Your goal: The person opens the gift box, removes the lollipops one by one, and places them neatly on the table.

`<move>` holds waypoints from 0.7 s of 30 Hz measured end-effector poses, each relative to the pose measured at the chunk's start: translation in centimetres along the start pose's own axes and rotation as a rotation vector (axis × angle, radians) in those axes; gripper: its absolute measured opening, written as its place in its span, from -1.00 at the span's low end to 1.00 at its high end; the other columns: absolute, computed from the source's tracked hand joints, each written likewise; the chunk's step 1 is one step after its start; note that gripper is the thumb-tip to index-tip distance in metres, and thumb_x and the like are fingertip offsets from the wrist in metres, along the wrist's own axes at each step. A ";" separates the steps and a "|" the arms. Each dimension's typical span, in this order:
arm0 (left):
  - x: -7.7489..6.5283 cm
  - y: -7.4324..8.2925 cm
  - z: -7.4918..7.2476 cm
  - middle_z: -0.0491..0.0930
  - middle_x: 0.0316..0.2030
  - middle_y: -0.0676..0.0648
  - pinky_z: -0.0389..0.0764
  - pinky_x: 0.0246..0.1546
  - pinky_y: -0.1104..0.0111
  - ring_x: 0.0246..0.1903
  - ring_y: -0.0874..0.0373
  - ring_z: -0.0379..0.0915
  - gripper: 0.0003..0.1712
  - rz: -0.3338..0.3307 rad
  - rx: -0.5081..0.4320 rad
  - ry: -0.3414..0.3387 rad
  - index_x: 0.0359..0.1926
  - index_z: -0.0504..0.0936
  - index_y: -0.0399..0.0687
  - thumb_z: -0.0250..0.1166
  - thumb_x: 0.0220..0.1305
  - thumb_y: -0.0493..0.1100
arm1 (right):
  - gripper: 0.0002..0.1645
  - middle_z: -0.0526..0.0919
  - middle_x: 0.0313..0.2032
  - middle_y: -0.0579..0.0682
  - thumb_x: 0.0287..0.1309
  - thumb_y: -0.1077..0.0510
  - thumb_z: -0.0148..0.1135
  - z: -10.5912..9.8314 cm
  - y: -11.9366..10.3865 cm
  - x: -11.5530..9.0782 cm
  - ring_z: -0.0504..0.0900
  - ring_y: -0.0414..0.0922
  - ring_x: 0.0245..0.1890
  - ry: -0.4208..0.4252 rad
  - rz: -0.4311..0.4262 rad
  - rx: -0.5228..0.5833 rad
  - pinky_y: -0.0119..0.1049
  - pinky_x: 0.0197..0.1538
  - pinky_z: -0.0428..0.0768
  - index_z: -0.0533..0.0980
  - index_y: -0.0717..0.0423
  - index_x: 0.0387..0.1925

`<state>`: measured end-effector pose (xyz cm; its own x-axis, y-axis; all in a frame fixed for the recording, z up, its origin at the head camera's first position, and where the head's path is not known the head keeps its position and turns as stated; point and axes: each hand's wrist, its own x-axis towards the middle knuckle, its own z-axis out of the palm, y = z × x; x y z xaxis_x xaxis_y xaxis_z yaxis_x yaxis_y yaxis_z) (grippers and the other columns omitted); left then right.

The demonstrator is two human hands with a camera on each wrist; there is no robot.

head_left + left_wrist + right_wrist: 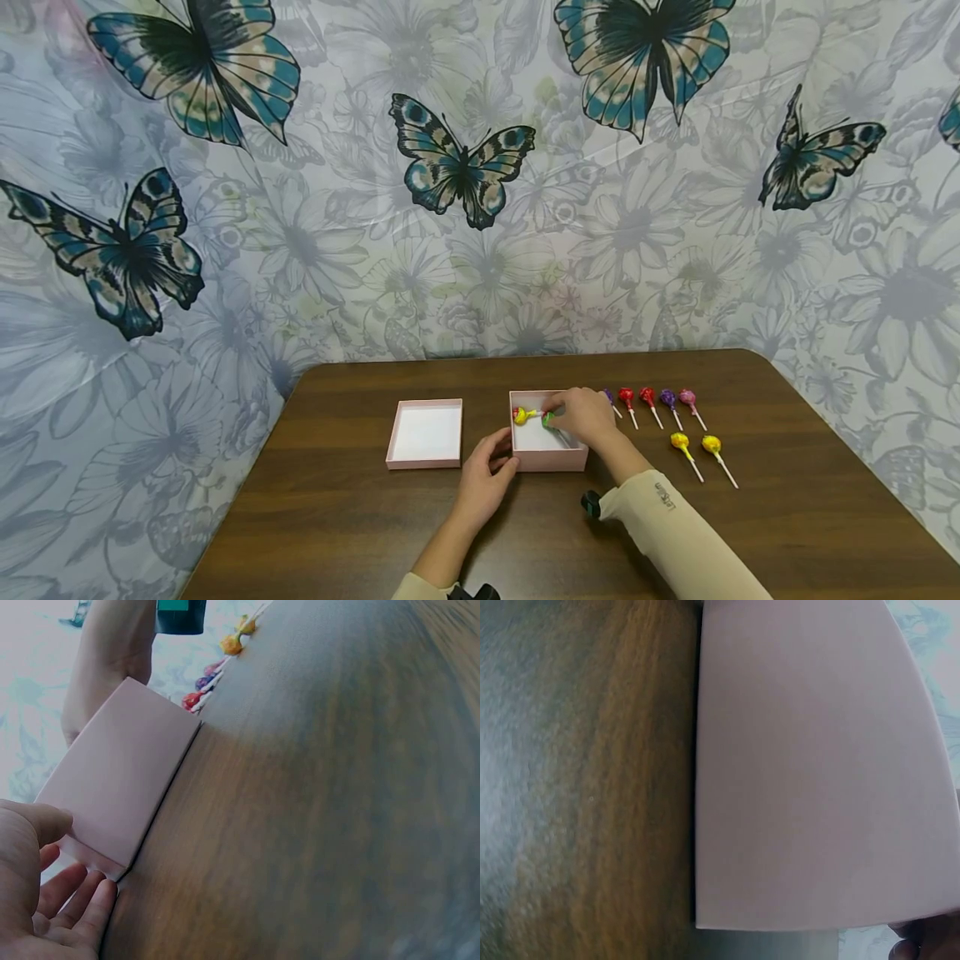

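An uncovered pale pink box [547,461] with a white inside stands on the table. My left hand [483,487] is at its near left corner; in the left wrist view the thumb touches the box [127,765] and the other fingers extend along its side. My right hand [588,417] reaches over the right wall, its fingertips pinching a green lollipop [548,420] inside. A yellow lollipop [522,415] lies left of it, a bit of red beside its head. The right wrist view is mostly filled by the box's outer wall [817,765].
To the left lies the matching lid [423,433], white inside up. Right of the box, red [647,396], purple [667,397] and pink lollipops [687,397] form a back row, partly behind my right hand. Two yellow lollipops [712,444] lie nearer on the brown table [337,533].
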<state>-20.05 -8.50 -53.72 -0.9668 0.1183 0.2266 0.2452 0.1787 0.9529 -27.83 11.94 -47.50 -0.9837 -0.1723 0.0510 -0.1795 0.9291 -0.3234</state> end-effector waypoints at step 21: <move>0.1 -0.1 0.0 0.55 0.19 -0.23 0.66 0.15 0.21 0.19 -0.13 0.51 -0.47 0.007 0.013 0.000 0.29 0.49 -0.20 0.31 0.30 -0.29 | -0.71 0.78 -0.05 -0.08 0.03 -0.02 0.47 -0.5 0.2 -0.3 0.69 0.09 -0.01 0.080 -0.007 0.140 0.03 -0.03 0.46 0.75 -0.26 -0.13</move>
<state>-20.14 -8.51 -53.80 -0.9649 0.1197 0.2337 0.2534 0.1909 0.9483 -27.58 12.37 -47.12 -0.9810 -0.1470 0.1268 -0.1890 0.8725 -0.4507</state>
